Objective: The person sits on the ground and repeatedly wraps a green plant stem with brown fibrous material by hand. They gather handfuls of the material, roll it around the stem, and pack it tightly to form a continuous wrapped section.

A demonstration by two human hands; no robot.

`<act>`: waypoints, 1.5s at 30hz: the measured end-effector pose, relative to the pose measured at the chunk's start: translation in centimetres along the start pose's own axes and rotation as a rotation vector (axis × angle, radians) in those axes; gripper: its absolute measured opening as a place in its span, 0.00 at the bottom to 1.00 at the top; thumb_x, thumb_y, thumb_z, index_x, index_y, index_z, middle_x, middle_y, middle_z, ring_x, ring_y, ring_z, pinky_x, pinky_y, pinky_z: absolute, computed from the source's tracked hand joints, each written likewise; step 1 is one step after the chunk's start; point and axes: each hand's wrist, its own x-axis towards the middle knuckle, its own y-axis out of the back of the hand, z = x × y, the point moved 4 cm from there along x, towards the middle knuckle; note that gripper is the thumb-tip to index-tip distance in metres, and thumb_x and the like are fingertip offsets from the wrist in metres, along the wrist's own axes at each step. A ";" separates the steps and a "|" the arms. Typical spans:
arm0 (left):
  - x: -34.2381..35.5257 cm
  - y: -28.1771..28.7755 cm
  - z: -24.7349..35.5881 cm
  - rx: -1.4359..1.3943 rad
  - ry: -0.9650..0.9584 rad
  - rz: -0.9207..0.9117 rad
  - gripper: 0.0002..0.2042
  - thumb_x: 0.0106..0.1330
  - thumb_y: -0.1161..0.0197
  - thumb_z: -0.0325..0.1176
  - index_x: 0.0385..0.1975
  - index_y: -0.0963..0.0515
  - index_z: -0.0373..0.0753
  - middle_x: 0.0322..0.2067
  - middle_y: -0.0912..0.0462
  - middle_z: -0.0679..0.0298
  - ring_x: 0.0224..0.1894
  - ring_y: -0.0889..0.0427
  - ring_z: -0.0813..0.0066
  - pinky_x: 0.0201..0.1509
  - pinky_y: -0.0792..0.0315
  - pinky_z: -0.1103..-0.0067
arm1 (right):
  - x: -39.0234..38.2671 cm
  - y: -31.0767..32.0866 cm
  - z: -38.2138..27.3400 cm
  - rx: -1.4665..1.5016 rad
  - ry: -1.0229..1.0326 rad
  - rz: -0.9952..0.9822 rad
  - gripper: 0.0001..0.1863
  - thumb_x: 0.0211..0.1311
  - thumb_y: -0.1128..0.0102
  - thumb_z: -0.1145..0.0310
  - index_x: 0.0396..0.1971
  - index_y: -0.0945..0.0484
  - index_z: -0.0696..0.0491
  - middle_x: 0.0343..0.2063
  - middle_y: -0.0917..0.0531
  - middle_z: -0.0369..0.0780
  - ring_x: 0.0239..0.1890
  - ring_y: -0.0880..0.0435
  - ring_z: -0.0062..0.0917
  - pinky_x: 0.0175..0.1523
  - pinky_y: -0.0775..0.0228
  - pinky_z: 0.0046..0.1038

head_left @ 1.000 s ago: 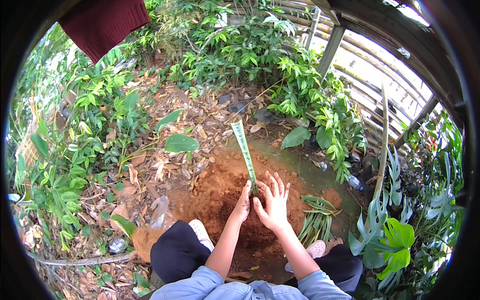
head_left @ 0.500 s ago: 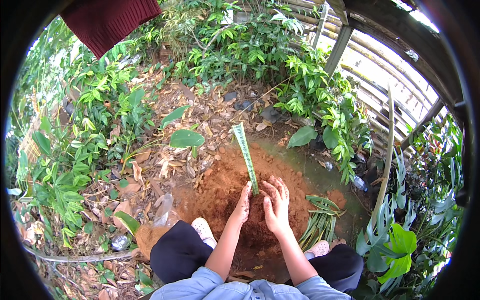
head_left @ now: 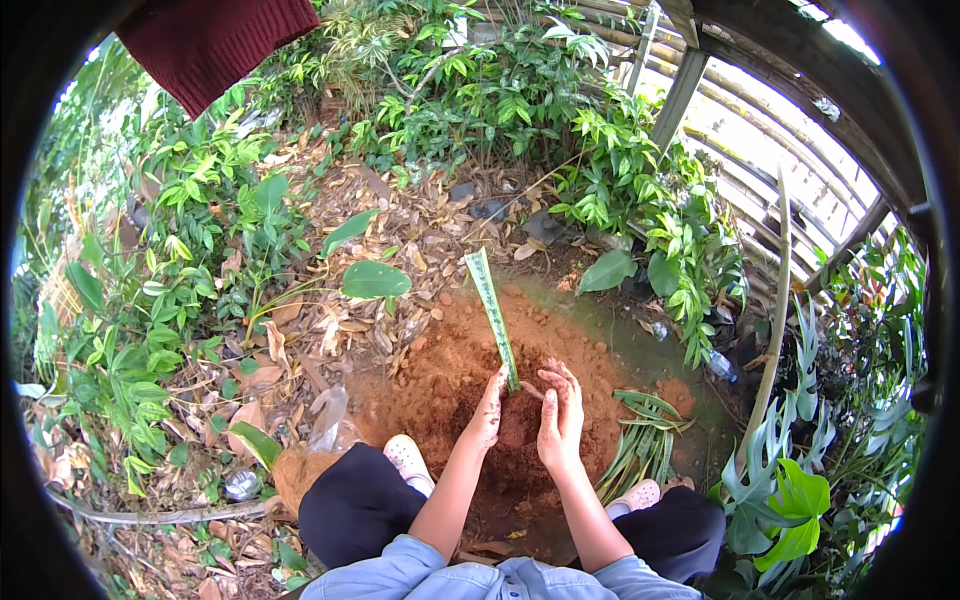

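Observation:
A single long, mottled green snake plant leaf (head_left: pixel 490 310) stands upright, tilting slightly left, its lower end in a mound of reddish-brown soil (head_left: pixel 440 350). My left hand (head_left: pixel 487 412) is beside the leaf's base, fingers stretched and pressed along the soil, partly covering that spot. On the other side my right hand (head_left: pixel 562 418) is cupped with its fingers apart and its thumb raised, not touching the leaf. Darker crumbly soil (head_left: pixel 518 420) fills the gap between my palms. Dirt clings to both hands.
Cut striped leaves (head_left: pixel 645 435) lie right of the mound. A clear plastic bag (head_left: pixel 328 415) and a brown bundle (head_left: pixel 300 475) sit by my left knee. A plastic bottle (head_left: pixel 720 366) lies near the bamboo fence (head_left: pixel 790 150). Dark red cloth (head_left: pixel 215 45) hangs at upper left.
My right hand has shifted slightly right, its thumb drawing back from the leaf's base. My left hand has edged right, closer to the leaf. The leaf stands as before.

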 end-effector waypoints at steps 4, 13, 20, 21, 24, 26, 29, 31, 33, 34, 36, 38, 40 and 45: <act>-0.2 -0.8 -0.6 -0.111 0.043 -0.039 0.25 0.67 0.59 0.54 0.47 0.30 0.36 0.51 0.27 0.57 0.47 0.24 0.66 0.53 0.30 0.71 | -0.7 -0.5 -1.7 -0.519 0.314 -0.162 0.15 0.54 0.49 0.71 0.43 0.26 0.55 0.49 0.26 0.44 0.58 0.33 0.38 0.65 0.52 0.46; -2.4 -4.4 0.5 -0.258 0.158 -0.284 0.30 0.64 0.59 0.55 0.32 0.26 0.27 0.32 0.21 0.49 0.40 0.22 0.55 0.56 0.33 0.66 | -1.6 -1.5 -1.3 -0.651 0.466 -0.097 0.11 0.47 0.44 0.70 0.33 0.21 0.55 0.37 0.20 0.40 0.45 0.22 0.34 0.54 0.34 0.37; -2.3 -4.8 -1.4 -0.047 0.213 -0.137 0.29 0.64 0.54 0.57 0.27 0.24 0.31 0.26 0.19 0.55 0.29 0.19 0.66 0.39 0.24 0.77 | -2.7 0.3 -0.4 -0.647 0.483 0.014 0.09 0.48 0.47 0.74 0.30 0.22 0.57 0.35 0.21 0.42 0.43 0.21 0.35 0.46 0.31 0.34; -2.2 -4.8 -1.9 -0.035 0.226 -0.128 0.29 0.64 0.53 0.57 0.27 0.24 0.31 0.25 0.19 0.55 0.29 0.19 0.66 0.38 0.24 0.77 | -2.8 0.7 -0.2 -0.649 0.466 0.020 0.08 0.48 0.47 0.74 0.30 0.22 0.57 0.35 0.21 0.42 0.43 0.21 0.35 0.46 0.31 0.34; -1.8 -4.9 -3.2 0.009 0.231 -0.128 0.25 0.65 0.51 0.54 0.29 0.25 0.34 0.24 0.19 0.57 0.26 0.20 0.70 0.32 0.24 0.80 | -3.5 1.8 0.2 -0.642 0.462 0.066 0.09 0.49 0.48 0.74 0.31 0.22 0.57 0.36 0.21 0.42 0.43 0.21 0.35 0.46 0.31 0.33; -1.2 -4.8 -4.0 0.026 0.234 -0.069 0.21 0.65 0.50 0.53 0.31 0.26 0.37 0.23 0.20 0.60 0.24 0.20 0.73 0.29 0.25 0.81 | -3.6 2.6 0.6 -0.650 0.447 0.080 0.09 0.50 0.49 0.74 0.31 0.22 0.57 0.37 0.21 0.42 0.44 0.21 0.35 0.46 0.31 0.34; -0.7 -5.2 -5.0 -0.001 0.266 -0.051 0.21 0.64 0.49 0.54 0.31 0.27 0.38 0.24 0.21 0.60 0.25 0.21 0.72 0.32 0.24 0.79 | -3.3 3.5 0.6 -0.649 0.435 0.101 0.09 0.53 0.50 0.73 0.32 0.22 0.57 0.38 0.20 0.42 0.45 0.22 0.34 0.49 0.32 0.34; -0.5 -6.1 -5.0 -0.115 0.248 -0.125 0.22 0.63 0.49 0.55 0.33 0.27 0.38 0.29 0.21 0.59 0.31 0.20 0.71 0.38 0.24 0.77 | -2.5 4.1 0.3 -0.629 0.394 0.047 0.10 0.55 0.52 0.73 0.33 0.22 0.57 0.39 0.20 0.42 0.48 0.23 0.35 0.53 0.34 0.35; -0.4 -6.9 -4.7 -0.185 0.235 -0.181 0.25 0.62 0.49 0.57 0.44 0.29 0.39 0.39 0.22 0.58 0.40 0.21 0.67 0.47 0.26 0.73 | -1.6 4.3 -0.2 -0.622 0.277 -0.047 0.13 0.60 0.56 0.72 0.39 0.22 0.56 0.45 0.22 0.43 0.58 0.32 0.38 0.65 0.48 0.40; -0.3 -6.9 -4.5 -0.180 0.219 -0.074 0.24 0.62 0.49 0.57 0.45 0.29 0.41 0.40 0.22 0.59 0.41 0.21 0.67 0.48 0.26 0.73 | -1.1 4.4 -0.7 -0.699 0.272 -0.048 0.14 0.58 0.54 0.69 0.43 0.24 0.55 0.49 0.25 0.43 0.61 0.36 0.38 0.66 0.54 0.43; -0.4 -6.6 -3.6 -0.072 0.172 0.009 0.26 0.62 0.50 0.57 0.45 0.27 0.39 0.41 0.22 0.57 0.45 0.22 0.59 0.53 0.30 0.66 | -1.0 4.9 -2.0 -0.751 0.242 -0.024 0.19 0.57 0.50 0.66 0.48 0.26 0.53 0.54 0.29 0.43 0.65 0.43 0.39 0.68 0.63 0.47; -0.6 -6.6 -3.1 -0.087 0.177 -0.069 0.25 0.64 0.51 0.54 0.50 0.29 0.39 0.45 0.23 0.57 0.48 0.24 0.63 0.53 0.30 0.66 | -1.1 5.7 -2.9 -0.752 0.195 0.005 0.23 0.55 0.49 0.63 0.52 0.29 0.52 0.57 0.32 0.42 0.67 0.47 0.40 0.68 0.69 0.50; -0.6 -6.2 -3.3 -0.086 0.204 -0.146 0.23 0.64 0.49 0.53 0.49 0.30 0.41 0.44 0.23 0.59 0.46 0.23 0.67 0.49 0.27 0.69 | -1.5 5.5 -3.3 -0.737 0.211 -0.004 0.24 0.54 0.48 0.61 0.52 0.29 0.51 0.57 0.32 0.42 0.67 0.47 0.40 0.68 0.69 0.51; 0.5 -4.4 -5.2 -0.149 -0.018 -0.068 0.20 0.65 0.46 0.43 0.54 0.33 0.42 0.50 0.28 0.63 0.50 0.27 0.70 0.55 0.31 0.72 | -2.1 4.6 -1.9 -0.692 0.281 0.103 0.18 0.52 0.46 0.63 0.43 0.23 0.53 0.48 0.24 0.41 0.60 0.35 0.37 0.68 0.65 0.50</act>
